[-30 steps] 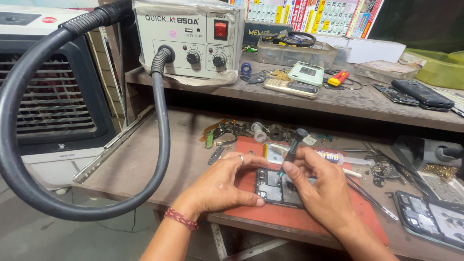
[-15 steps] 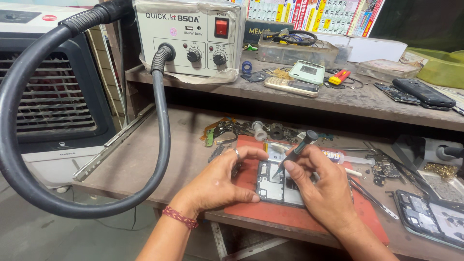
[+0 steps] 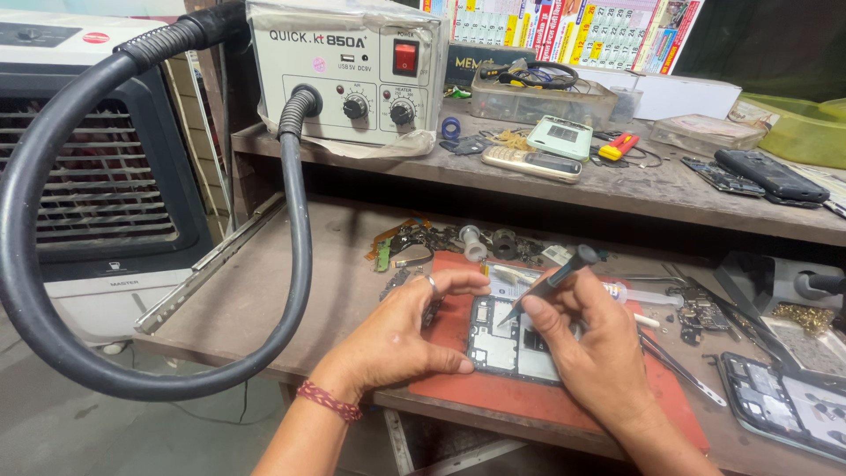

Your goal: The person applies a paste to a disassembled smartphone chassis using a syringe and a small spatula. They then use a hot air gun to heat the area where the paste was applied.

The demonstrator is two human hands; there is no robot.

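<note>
Head view shows the opened phone lying on the red mat on your counter, your left hand steadying its edge, your right hand fingers grasping a dark screwdriver.

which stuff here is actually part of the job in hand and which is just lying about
In use:
- opened phone, steadied by the left hand
- dark pen-like tool, held in the right hand, tip on the phone
- red mat under the phone

Lying about:
- hot air station and its black hose
- old keypad phone on the shelf
- tweezers
- second opened phone at right
</note>
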